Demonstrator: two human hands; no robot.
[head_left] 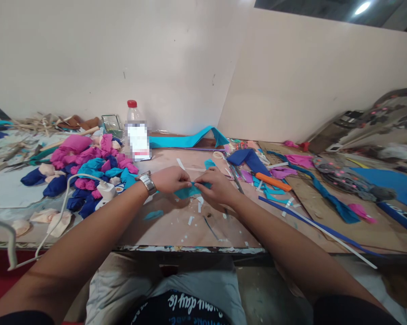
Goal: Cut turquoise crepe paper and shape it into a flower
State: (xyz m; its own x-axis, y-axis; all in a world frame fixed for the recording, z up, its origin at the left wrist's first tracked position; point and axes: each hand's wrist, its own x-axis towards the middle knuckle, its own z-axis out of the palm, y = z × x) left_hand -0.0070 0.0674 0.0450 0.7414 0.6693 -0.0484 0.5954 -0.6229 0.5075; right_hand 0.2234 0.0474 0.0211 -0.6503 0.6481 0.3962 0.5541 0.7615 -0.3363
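Observation:
Near the middle of the table, a small piece of turquoise fabric (pixel 187 192) is stretched between my two hands. My left hand (pixel 171 180), with a metal watch at the wrist, pinches its upper edge between thumb and finger. Close beside it, almost touching, my right hand (pixel 216 184) pinches the same fabric, part of which is hidden under the fingers. A turquoise scrap (pixel 154 215) lies on the table below my left hand. White paper strips (pixel 190 220) are scattered under and in front of the hands. Another turquoise piece (pixel 209 164) lies just behind my right hand.
Pink, blue and turquoise fabric bundles (pixel 88 164) and a white cable (pixel 66 194) lie left. A phone (pixel 138 141) leans on a red-capped bottle (pixel 132 104). Right are an orange cutter (pixel 273 182), scissors (pixel 236 177), a blue strip (pixel 301 215) and cardboard (pixel 312 196).

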